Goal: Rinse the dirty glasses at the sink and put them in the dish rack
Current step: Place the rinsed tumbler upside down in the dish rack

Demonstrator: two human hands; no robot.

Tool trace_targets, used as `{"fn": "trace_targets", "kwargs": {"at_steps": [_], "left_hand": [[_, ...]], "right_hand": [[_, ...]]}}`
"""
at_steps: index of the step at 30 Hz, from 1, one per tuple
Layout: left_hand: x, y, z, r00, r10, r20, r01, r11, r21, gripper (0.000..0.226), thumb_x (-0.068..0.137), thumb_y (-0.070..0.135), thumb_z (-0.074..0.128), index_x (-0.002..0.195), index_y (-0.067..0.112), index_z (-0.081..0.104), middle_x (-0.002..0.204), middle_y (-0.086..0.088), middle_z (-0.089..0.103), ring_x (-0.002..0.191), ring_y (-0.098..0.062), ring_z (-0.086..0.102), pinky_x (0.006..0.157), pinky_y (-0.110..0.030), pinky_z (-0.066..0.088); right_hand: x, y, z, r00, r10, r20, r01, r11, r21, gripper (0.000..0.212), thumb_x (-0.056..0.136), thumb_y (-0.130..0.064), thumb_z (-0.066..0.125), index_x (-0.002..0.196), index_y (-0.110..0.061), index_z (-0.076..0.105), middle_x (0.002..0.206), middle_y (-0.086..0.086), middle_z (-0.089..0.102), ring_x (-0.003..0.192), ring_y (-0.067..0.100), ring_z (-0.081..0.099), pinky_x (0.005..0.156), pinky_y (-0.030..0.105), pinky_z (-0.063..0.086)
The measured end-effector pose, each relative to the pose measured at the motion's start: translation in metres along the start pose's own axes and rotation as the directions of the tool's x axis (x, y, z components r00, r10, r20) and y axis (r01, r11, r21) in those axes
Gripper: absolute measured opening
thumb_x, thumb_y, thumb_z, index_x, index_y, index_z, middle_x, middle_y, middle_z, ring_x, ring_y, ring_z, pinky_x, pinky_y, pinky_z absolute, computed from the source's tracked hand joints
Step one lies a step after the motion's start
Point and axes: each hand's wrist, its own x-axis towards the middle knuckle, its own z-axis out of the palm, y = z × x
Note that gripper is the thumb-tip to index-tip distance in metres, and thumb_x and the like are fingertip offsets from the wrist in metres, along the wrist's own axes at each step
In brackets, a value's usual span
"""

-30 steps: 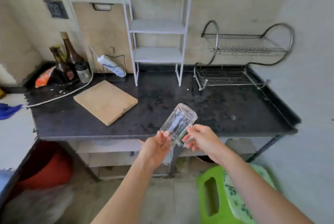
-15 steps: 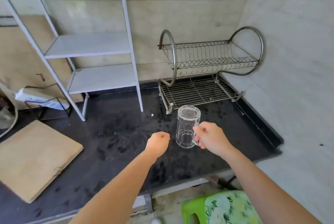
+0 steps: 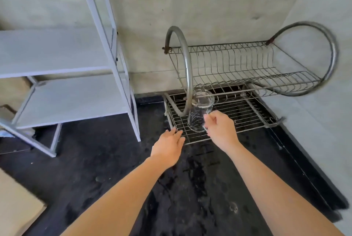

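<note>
Reaching over the wet black counter (image 3: 190, 188), your left hand (image 3: 168, 147) lies open at the front left corner of the dish rack (image 3: 249, 121). Your right hand (image 3: 222, 131) pinches the handle of the glass (image 3: 199, 115), mouth down on or just above the rack's lower tier; I cannot tell which. Wet, it is likely slippery and brittle: hold it by the handle.

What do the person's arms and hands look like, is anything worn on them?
The left forearm and right forearm are bare as far as the frame shows; no sleeve comes into view. The left hand and right hand wear no gloves, and no watch, bracelet or ring is visible.
</note>
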Motion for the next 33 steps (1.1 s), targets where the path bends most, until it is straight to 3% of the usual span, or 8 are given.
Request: {"fn": "trace_targets", "kwargs": {"at_steps": [6,9,12,16,21,26,30,33], "left_hand": [[0.012,-0.011,0.007,0.997,-0.010,0.078,0.009,1.000,0.013,0.047,0.104,0.042,0.026,0.148,0.028,0.035,0.160,0.006,0.019,0.149,-0.022,0.008,0.116,-0.049,0.024],[0.016,-0.016,0.010,0.995,-0.008,0.104,0.007,1.000,0.004,0.047,0.104,0.041,0.025,0.148,0.030,0.033,0.160,0.007,0.016,0.149,-0.024,0.006,0.116,-0.054,0.022],[0.018,-0.017,0.013,0.994,-0.018,0.112,0.017,1.000,0.005,0.047,0.103,0.042,0.024,0.149,0.032,0.029,0.160,0.009,0.014,0.149,-0.022,0.006,0.116,-0.054,0.021],[0.015,-0.011,0.006,0.990,-0.033,0.138,0.030,0.999,0.029,0.047,0.103,0.042,0.023,0.149,0.032,0.029,0.160,0.009,0.014,0.149,-0.021,0.005,0.116,-0.050,0.024],[0.013,-0.005,-0.001,0.987,-0.037,0.159,0.029,0.998,0.052,0.047,0.104,0.041,0.023,0.149,0.031,0.029,0.161,0.009,0.014,0.149,-0.021,0.005,0.117,-0.045,0.025],[0.015,-0.009,0.005,0.987,-0.050,0.150,0.044,0.998,0.044,0.046,0.104,0.040,0.023,0.148,0.032,0.031,0.161,0.008,0.014,0.149,-0.023,0.005,0.115,-0.053,0.024],[0.012,-0.007,0.007,0.991,-0.061,0.118,0.056,0.998,0.040,0.046,0.104,0.037,0.026,0.149,0.029,0.030,0.161,0.007,0.016,0.149,-0.022,0.007,0.114,-0.054,0.026],[0.004,0.001,0.005,0.994,-0.112,0.016,0.113,0.993,-0.022,0.051,0.103,0.039,0.030,0.152,0.028,0.019,0.155,-0.001,0.033,0.148,-0.022,0.015,0.109,-0.053,0.034]], "right_hand": [[0.057,-0.002,0.035,0.998,0.067,0.013,-0.068,0.994,0.087,0.026,0.096,-0.024,0.050,0.090,-0.003,0.065,0.089,0.015,0.069,0.079,0.031,0.064,0.078,0.045,0.054],[0.072,-0.003,0.053,0.988,0.154,0.007,-0.153,0.968,0.201,0.020,0.094,-0.019,0.051,0.088,-0.003,0.061,0.091,0.015,0.066,0.075,0.026,0.058,0.068,0.041,0.049],[0.081,-0.004,0.064,0.993,0.110,-0.031,-0.103,0.981,0.164,0.019,0.095,-0.022,0.047,0.080,-0.015,0.056,0.087,0.011,0.059,0.080,0.026,0.055,0.066,0.033,0.042],[0.089,-0.012,0.062,0.999,0.035,-0.026,-0.032,0.993,0.114,0.021,0.096,-0.018,0.051,0.090,0.000,0.061,0.084,0.012,0.062,0.077,0.026,0.058,0.066,0.032,0.047],[0.089,-0.009,0.062,1.000,-0.011,-0.026,0.011,1.000,0.005,0.022,0.097,-0.020,0.049,0.090,-0.003,0.061,0.081,0.003,0.059,0.072,0.016,0.052,0.060,0.025,0.038],[0.093,-0.008,0.061,1.000,0.009,-0.003,-0.009,1.000,-0.016,0.026,0.096,-0.026,0.048,0.091,-0.005,0.062,0.085,0.008,0.066,0.078,0.026,0.061,0.070,0.040,0.053],[0.089,-0.006,0.057,0.999,0.048,0.019,-0.048,0.999,-0.016,0.022,0.095,-0.027,0.051,0.099,-0.006,0.057,0.091,0.009,0.063,0.080,0.024,0.057,0.070,0.034,0.047],[0.077,-0.002,0.055,0.996,0.092,0.024,-0.092,0.995,0.024,0.028,0.093,-0.029,0.055,0.108,-0.006,0.052,0.105,0.012,0.059,0.087,0.030,0.060,0.071,0.036,0.047]]}}
